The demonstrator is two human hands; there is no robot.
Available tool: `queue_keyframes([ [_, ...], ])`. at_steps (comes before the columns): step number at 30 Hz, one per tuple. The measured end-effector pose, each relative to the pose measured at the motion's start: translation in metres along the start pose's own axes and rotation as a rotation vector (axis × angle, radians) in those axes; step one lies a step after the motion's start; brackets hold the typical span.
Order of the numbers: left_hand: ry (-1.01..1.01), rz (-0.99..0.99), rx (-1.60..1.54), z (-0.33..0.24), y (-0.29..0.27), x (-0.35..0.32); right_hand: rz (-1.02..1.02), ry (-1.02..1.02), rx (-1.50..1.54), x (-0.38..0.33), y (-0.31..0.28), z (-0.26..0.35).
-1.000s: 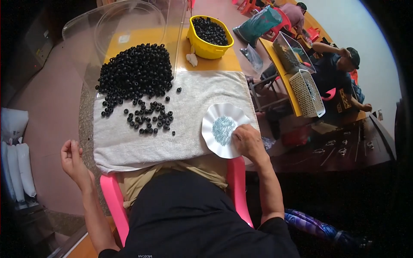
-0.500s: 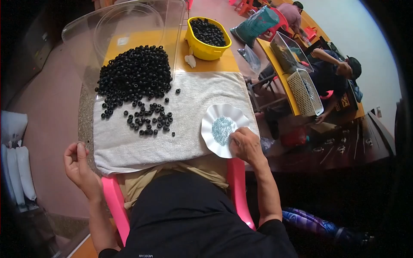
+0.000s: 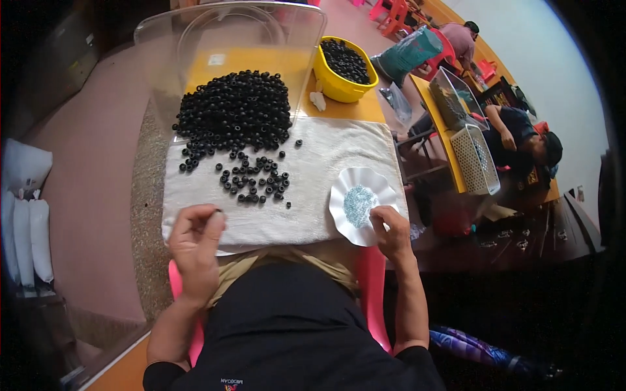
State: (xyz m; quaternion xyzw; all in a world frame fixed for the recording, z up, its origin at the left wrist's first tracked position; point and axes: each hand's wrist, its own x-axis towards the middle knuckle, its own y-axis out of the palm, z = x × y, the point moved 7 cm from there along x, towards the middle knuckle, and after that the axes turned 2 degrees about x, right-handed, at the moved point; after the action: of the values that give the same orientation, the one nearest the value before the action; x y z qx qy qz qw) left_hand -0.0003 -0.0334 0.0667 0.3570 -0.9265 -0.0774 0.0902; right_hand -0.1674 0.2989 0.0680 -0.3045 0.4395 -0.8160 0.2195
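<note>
Over the near left edge of the white towel [image 3: 314,146], my left hand [image 3: 199,251] pinches a small dark piece between thumb and forefinger; it looks like a black bead. My right hand [image 3: 393,233] is at the near right side of a white wavy-rimmed dish [image 3: 338,195]. Its thumb and forefinger are closed above small pale blue-green glittering bits [image 3: 358,203]; what they hold is too small to make out. Loose black beads [image 3: 253,179] with round holes lie on the towel, in front of a large black bead pile [image 3: 238,107].
The pile spills from a clear plastic tub [image 3: 264,40] tipped toward me. A yellow basin [image 3: 345,90] of black beads stands at the back right, beside a crumpled white scrap [image 3: 317,100]. Farther right, a person works at another table with a white perforated basket [image 3: 474,159].
My left hand has moved right and forward from beside the table to the towel's edge. My right hand has lifted slightly from the dish, its fingers pinched. The whole view has shifted somewhat.
</note>
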Motion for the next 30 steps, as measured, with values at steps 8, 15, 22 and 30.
queue_keyframes([
  [8, -0.431, 0.349, -0.222, 0.046, 0.074, -0.032, 0.075, 0.03, 0.515, -0.001, 0.022, 0.028],
  [15, -0.691, 0.546, -0.359, 0.069, 0.102, -0.052, 0.153, 0.046, 0.848, 0.013, 0.043, 0.079],
  [22, -0.768, 0.65, -0.442, 0.071, 0.108, -0.057, 0.258, 0.152, 0.924, 0.012, 0.054, 0.086],
  [30, -0.811, 0.71, -0.516, 0.074, 0.107, -0.061, 0.295, 0.137, 0.827, 0.017, 0.06, 0.087],
])
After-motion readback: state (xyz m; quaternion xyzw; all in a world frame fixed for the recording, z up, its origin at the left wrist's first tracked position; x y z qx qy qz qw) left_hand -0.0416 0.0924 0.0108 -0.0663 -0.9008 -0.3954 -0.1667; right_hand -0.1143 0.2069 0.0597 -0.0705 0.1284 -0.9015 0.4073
